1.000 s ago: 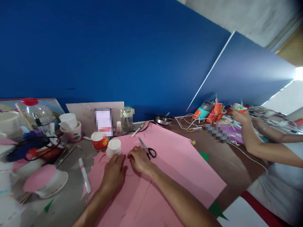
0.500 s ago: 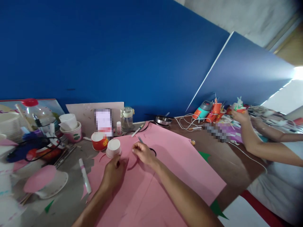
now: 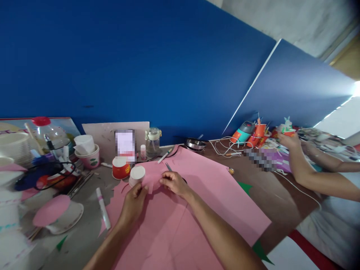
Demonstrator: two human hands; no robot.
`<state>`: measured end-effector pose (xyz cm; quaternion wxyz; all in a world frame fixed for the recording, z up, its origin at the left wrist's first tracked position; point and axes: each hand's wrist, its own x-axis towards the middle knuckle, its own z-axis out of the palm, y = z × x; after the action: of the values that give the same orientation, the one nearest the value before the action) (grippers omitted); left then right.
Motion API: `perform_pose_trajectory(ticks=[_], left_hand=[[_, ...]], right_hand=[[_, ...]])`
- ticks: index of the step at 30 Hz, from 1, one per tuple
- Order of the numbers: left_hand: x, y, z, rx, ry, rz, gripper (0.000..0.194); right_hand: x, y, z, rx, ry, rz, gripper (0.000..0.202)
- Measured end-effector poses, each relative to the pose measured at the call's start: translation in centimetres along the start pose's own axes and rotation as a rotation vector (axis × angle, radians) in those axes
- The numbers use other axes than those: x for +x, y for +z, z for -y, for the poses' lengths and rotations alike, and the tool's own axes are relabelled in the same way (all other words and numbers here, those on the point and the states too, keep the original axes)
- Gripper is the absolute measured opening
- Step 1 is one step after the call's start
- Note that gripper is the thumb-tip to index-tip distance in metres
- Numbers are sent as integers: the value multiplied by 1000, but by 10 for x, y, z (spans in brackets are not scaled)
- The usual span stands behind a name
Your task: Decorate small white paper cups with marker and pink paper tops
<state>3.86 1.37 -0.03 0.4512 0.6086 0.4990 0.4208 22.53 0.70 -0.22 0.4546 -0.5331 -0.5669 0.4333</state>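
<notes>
A small piece of pink paper [image 3: 153, 182] is stretched between my two hands, above a large pink sheet [image 3: 208, 202]. My left hand [image 3: 133, 202] pinches its left end between thumb and fingers. At the opposite end, my right hand [image 3: 174, 184] has thumb and fingertips closed on the same piece. Scissors [image 3: 168, 167] lie on the sheet behind my right hand, which covers most of them. Just beyond my left hand stands an upside-down white paper cup [image 3: 137, 174], and beside it a red paper cup [image 3: 120, 170].
At left are a white marker [image 3: 103, 210], a bowl topped with a pink disc [image 3: 53, 212] and stacked cups [image 3: 17, 148]. A phone [image 3: 125, 144] and a lidded jar [image 3: 153, 140] stand at the back. Rightward are tape rolls [image 3: 195, 144], white cables and another person's arm [image 3: 298, 161].
The pink paper piece has been raised and turned flatter, showing its lighter face between my hands. My right hand has shifted slightly right, and the whole view has moved a little.
</notes>
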Motion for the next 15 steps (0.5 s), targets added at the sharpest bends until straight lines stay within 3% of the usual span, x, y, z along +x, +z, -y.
perform_pose_trajectory(ticks=[4, 7, 15], left_hand=[[1, -1, 0, -96, -26, 1, 24], [1, -2, -3, -208, -94, 29, 29], [-2, 0, -11, -241, -152, 28, 33]], right_hand=[[-3, 6, 2, -61, -85, -110, 13], [-5, 12, 0, -83, -127, -161, 13], [-8, 22, -6, -69, -129, -176, 16]])
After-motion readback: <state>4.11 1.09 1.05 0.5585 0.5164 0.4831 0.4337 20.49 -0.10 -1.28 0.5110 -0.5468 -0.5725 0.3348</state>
